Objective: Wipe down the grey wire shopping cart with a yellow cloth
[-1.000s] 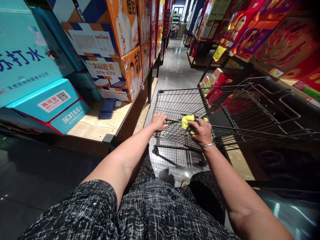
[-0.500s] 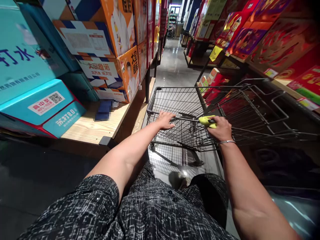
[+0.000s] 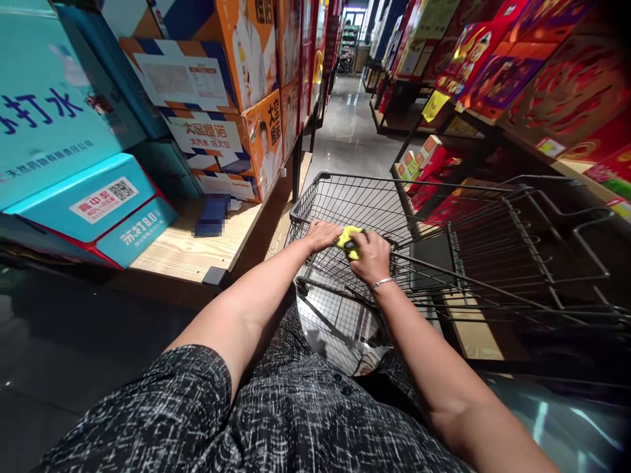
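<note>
A black wire shopping cart [image 3: 384, 190] stands before me in the aisle. On the rail at its near side rests my left hand [image 3: 323, 236], its fingers curled over the bar. Close beside it, almost touching, my right hand [image 3: 372, 256] presses a bunched yellow-green cloth [image 3: 349, 238] with dark patches against the same rail. Dark fingers or folds partly cover the cloth, so its full shape is hidden. The wire basket shows no goods in the part I can see.
Orange drink cartons [image 3: 256, 138] and turquoise cartons [image 3: 93, 190] stack on the wooden shelf [image 3: 182, 253] at left, with a small dark blue item [image 3: 211, 215] on it. Red gift boxes [image 3: 497, 72] line the right shelves. Glossy aisle floor [image 3: 340, 141] runs ahead.
My right hand has slid the cloth leftward along the rail, up to my left hand. The cart has turned a little, and my left hand has stayed at the rail.
</note>
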Tool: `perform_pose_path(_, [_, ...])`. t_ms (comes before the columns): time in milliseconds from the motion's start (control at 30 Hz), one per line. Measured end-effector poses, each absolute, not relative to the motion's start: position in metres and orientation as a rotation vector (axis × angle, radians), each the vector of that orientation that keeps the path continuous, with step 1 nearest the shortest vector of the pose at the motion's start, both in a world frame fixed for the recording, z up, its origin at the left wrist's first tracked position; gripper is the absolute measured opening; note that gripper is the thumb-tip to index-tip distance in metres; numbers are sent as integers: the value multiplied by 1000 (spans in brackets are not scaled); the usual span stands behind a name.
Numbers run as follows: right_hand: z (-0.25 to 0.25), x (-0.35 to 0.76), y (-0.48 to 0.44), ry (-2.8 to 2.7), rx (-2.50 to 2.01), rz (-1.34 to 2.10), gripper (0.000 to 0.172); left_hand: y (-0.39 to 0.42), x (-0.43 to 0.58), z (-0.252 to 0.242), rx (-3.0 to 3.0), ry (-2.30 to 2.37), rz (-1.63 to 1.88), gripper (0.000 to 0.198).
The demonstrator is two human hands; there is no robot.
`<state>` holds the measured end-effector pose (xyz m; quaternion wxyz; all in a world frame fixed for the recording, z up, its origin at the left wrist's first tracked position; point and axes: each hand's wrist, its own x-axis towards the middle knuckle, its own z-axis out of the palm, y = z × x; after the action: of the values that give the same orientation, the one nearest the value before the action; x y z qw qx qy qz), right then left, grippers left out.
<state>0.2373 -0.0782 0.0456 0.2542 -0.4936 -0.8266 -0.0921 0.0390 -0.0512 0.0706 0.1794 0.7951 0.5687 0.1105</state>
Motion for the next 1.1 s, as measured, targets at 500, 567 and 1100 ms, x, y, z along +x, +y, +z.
perform_pose_path(500, [49,359,-137,-2207,-1421,-416,48,-48,25,58,2247,1542,411,55])
perform_pose_path(567, [49,378,-146,-2109,-1493,-456,48,-50,28,60,2238,1525,420,56])
perform_pose_path(1100, [-70,268,-114,-2613,-1278,-239,37,-58,34,60,2278,1547,405,47])
